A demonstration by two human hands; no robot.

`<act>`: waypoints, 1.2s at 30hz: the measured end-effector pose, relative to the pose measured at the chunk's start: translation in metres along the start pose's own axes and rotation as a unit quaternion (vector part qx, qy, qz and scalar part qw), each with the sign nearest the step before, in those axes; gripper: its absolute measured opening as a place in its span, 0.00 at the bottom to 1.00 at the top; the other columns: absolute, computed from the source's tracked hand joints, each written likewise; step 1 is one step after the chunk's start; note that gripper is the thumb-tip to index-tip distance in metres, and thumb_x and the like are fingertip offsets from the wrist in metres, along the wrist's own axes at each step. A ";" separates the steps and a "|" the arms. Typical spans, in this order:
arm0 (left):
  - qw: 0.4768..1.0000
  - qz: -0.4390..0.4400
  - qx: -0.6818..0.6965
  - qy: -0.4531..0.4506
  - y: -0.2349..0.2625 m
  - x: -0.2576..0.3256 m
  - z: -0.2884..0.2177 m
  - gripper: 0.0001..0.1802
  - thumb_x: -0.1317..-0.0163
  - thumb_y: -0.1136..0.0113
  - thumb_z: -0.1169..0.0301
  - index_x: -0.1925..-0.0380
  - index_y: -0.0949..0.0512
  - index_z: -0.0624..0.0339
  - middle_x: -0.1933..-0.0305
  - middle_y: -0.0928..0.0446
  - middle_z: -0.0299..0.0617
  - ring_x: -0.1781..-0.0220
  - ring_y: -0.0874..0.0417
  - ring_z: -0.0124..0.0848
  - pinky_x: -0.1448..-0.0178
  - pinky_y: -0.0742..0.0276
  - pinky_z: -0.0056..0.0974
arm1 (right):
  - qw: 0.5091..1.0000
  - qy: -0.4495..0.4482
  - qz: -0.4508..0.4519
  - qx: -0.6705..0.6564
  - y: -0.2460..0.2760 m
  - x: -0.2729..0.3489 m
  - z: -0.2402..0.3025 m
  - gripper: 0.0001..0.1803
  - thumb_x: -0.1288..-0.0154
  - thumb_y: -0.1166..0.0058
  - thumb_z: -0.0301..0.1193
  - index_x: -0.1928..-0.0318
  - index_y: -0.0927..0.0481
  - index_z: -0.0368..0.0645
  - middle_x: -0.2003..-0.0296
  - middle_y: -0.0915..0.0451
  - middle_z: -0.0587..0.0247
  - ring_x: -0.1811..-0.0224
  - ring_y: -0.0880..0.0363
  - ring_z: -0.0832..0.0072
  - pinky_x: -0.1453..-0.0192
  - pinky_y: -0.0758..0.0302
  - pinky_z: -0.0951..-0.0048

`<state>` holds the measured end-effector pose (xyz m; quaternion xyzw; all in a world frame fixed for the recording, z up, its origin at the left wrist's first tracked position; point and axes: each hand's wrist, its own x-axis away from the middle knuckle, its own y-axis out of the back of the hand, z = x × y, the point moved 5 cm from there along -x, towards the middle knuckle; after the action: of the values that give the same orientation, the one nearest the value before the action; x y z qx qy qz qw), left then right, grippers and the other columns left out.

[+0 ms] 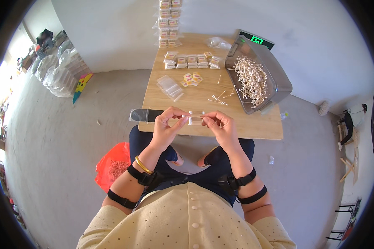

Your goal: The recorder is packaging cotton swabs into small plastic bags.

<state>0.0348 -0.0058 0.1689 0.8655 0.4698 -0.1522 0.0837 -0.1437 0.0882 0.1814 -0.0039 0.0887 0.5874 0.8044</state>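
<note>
Between my two hands, over the table's near edge, several cotton swabs (196, 120) lie side by side in a flat row. My left hand (169, 121) pinches their left ends with thumb and forefinger. The right ends are pinched by my right hand (219, 124). Just beyond my hands, a few loose cotton swabs (218, 99) are scattered on the wood. To the right, a grey plastic bin (279, 85), tilted toward me, holds a big heap of cotton swabs (252, 79). Clear flat bags (170, 88) and a small pile of printed cards (192, 79) sit left of the loose swabs.
Filled small packs (191, 61) line the table's far part, with a tall stack of packs (169, 23) behind. A dark flat object (147, 115) lies by my left hand. On the floor at left is a red bag (113, 166); wrapped bundles (62, 74) stand farther off.
</note>
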 end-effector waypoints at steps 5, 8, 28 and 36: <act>1.000 -0.014 0.004 0.001 0.000 0.008 -0.004 0.05 0.33 0.31 0.72 0.60 0.14 0.61 0.61 0.17 0.35 0.56 0.22 0.24 0.45 0.29 0.32 | 1.000 -0.010 -0.004 -0.011 -0.001 0.008 0.005 0.09 0.25 0.39 0.31 0.54 0.13 0.39 0.67 0.14 0.70 0.63 0.21 0.86 0.58 0.27 0.79; 1.000 -0.006 0.004 0.014 0.002 0.013 -0.002 0.06 0.33 0.31 0.70 0.63 0.17 0.61 0.63 0.18 0.32 0.57 0.24 0.23 0.46 0.31 0.31 | 1.000 0.002 0.000 -0.017 -0.003 0.013 0.009 0.09 0.25 0.39 0.31 0.54 0.13 0.39 0.67 0.14 0.69 0.62 0.20 0.85 0.56 0.25 0.79; 0.973 0.193 0.065 0.105 -0.003 0.051 -0.049 0.11 0.26 0.36 0.65 0.56 0.17 0.62 0.56 0.17 0.34 0.50 0.21 0.22 0.40 0.27 0.33 | 0.987 0.058 0.080 -0.124 -0.024 0.039 0.064 0.16 0.20 0.46 0.36 0.51 0.13 0.37 0.67 0.13 0.66 0.61 0.20 0.82 0.49 0.23 0.74; 0.983 0.170 -0.063 0.033 0.015 0.069 -0.089 0.07 0.28 0.34 0.69 0.58 0.15 0.61 0.58 0.17 0.32 0.54 0.21 0.21 0.46 0.26 0.31 | 0.977 0.061 0.146 -0.142 -0.052 0.045 0.080 0.15 0.19 0.47 0.35 0.53 0.13 0.36 0.67 0.13 0.66 0.62 0.19 0.81 0.50 0.22 0.73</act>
<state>0.0991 0.0664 0.2289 0.9304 0.3268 -0.0771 0.1469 -0.0709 0.1232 0.2483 -0.1411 0.0524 0.7039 0.6941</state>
